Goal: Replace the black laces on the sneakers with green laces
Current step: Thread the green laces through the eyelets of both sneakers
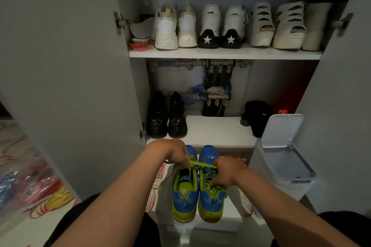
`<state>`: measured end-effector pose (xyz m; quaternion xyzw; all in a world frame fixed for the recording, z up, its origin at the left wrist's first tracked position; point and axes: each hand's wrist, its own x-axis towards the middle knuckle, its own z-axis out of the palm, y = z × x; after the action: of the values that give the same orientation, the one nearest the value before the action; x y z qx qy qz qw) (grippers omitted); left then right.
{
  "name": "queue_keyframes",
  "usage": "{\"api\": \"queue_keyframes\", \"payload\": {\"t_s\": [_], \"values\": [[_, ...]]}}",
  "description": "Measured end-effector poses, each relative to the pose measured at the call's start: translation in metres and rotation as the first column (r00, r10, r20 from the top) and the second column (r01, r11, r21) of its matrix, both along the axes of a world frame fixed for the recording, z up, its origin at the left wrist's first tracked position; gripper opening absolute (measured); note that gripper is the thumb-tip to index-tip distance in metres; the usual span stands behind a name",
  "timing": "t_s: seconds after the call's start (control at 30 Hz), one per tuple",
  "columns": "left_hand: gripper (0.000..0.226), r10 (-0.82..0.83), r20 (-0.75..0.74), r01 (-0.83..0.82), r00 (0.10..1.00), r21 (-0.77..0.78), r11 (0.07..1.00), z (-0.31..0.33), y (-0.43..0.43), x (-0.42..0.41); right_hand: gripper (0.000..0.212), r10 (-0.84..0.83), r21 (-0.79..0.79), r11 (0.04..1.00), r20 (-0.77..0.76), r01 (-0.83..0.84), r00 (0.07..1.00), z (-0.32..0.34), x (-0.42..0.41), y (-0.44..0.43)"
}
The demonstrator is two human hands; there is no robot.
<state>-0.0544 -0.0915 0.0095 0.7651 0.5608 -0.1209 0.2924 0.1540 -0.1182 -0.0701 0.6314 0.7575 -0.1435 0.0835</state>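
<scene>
The sneakers (184,200) are sitting side by side, toes pointing away from the person, on a white box (230,220) before an open cabinet (218,54). A green lace (202,164) is stretching taut between the two hands just above the tongues, and part of it is trailing down past the box's left edge. The lace is looking flat, soft and light, so it is probably going to twist or slip unless pinched close to its tip, the stiffest spot for feeding an eyelet; the shoes are seeming light enough to shift under a hard tug. The left hand (176,154) is reaching in with its wrist bent down, fingers curled and pinching the lace over the left shoe. The right hand (226,170) is sitting lower, knuckles up, fingers curled and gripping the lace's other stretch over the right shoe. No black laces are showing.
</scene>
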Motion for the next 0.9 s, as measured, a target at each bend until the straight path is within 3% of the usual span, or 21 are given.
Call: {"api": "queue_keyframes", "payload": {"t_s": [0.1, 0.23, 0.4, 0.5, 0.57, 0.63, 0.77, 0.9], "values": [[0.017, 0.049, 0.086, -0.063, 0.995, 0.179, 0.982, -0.003, 0.003, -0.007, 0.048, 0.08, 0.07, 0.993, 0.191, -0.095, 0.978, 0.0, -0.013, -0.004], [0.017, 0.086, 0.117, -0.118, 0.989, 0.31, 0.944, -0.002, 0.004, -0.016, 0.036, 0.21, 0.102, 0.956, 0.41, -0.274, 0.888, 0.001, -0.033, -0.007], [0.012, 0.052, 0.102, -0.081, 0.993, 0.304, 0.949, -0.008, 0.005, -0.021, 0.032, 0.202, 0.138, 0.947, 0.444, -0.29, 0.873, -0.006, -0.037, 0.001], [0.013, 0.051, 0.112, -0.081, 0.992, 0.282, 0.956, -0.009, 0.007, -0.022, 0.02, 0.111, 0.116, 0.982, 0.266, -0.146, 0.958, 0.0, -0.031, 0.007], [0.016, 0.042, 0.11, -0.07, 0.993, 0.256, 0.964, -0.009, 0.007, -0.022, 0.006, 0.009, 0.076, 0.997, 0.054, -0.013, 0.998, 0.002, -0.02, 0.016], [0.019, 0.039, 0.115, -0.065, 0.993, 0.232, 0.971, -0.011, 0.007, -0.021, 0.024, -0.087, -0.038, 0.996, -0.199, 0.081, 0.976, 0.003, -0.01, 0.024], [0.021, 0.069, 0.16, -0.103, 0.985, 0.216, 0.971, -0.011, 0.008, -0.016, 0.023, -0.295, -0.153, 0.954, -0.644, 0.258, 0.706, 0.017, -0.006, 0.024], [0.023, 0.201, 0.432, -0.261, 0.879, 0.082, 0.962, -0.006, 0.007, 0.002, 0.008, -0.403, -0.328, 0.905, -0.866, 0.271, 0.298, 0.045, -0.011, 0.023]]}}
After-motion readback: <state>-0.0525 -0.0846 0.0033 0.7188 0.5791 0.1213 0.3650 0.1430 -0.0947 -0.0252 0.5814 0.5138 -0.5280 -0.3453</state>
